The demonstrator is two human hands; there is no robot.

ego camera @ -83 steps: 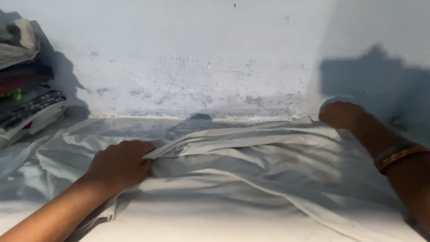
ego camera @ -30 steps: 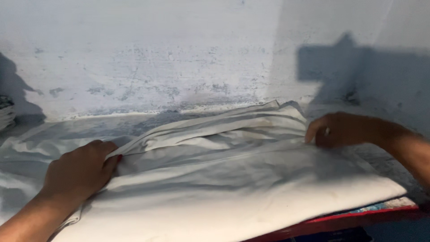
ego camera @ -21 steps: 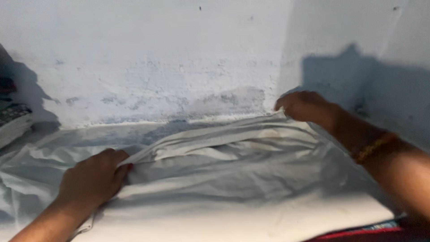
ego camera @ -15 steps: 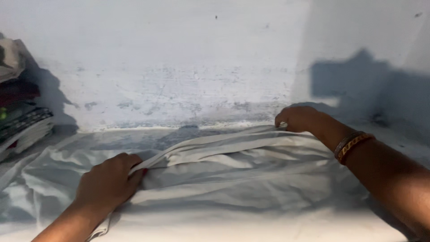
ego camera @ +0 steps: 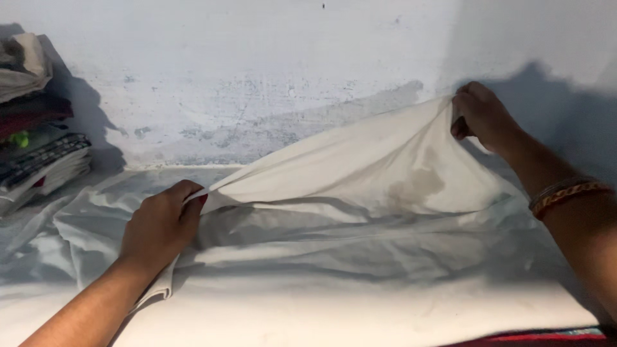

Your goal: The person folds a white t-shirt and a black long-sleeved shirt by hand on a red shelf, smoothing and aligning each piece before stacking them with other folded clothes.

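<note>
A large white cloth [ego camera: 360,257] lies spread over a flat surface against a pale wall. My left hand [ego camera: 160,222] pinches one edge of the cloth low down, near the surface. My right hand [ego camera: 479,115] grips the far edge and holds it raised against the wall. Between the two hands the top layer is stretched taut in a slanted sheet, with a faint brownish stain [ego camera: 418,186] on it. Bangles sit on my right wrist [ego camera: 565,193].
A pile of folded clothes [ego camera: 32,135] is stacked at the far left against the wall. The stained wall [ego camera: 257,83] runs right behind the cloth. A red edge of the bedding [ego camera: 533,338] shows at the bottom right.
My right hand has lifted the cloth's far edge up off the surface, pulling the top layer taut. My left hand stays on its edge, low down.
</note>
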